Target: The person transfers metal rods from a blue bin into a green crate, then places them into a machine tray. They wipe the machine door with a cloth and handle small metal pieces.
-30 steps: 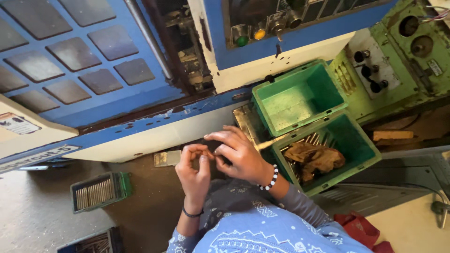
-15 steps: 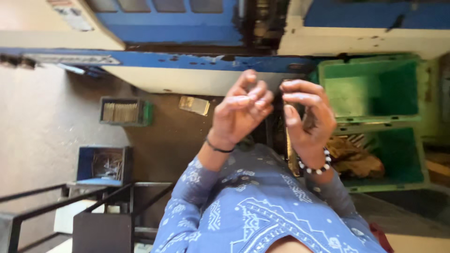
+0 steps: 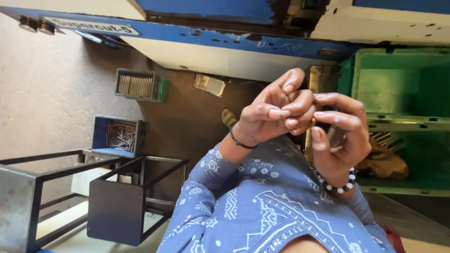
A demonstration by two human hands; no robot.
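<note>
**Hands meet over a thin rod**

The left hand [image 3: 274,115] curls its grip closed, fingertips pinched on something too small to tell. The right hand [image 3: 342,136], touching it, closes loosely around a thin metal rod [image 3: 308,140], held upright beside the green bins [image 3: 403,84].

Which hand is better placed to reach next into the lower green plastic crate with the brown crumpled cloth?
Right, probably. The right hand sits just beside the lower green plastic crate and its brown crumpled cloth; the left hand lies farther away, behind the right one.
</note>
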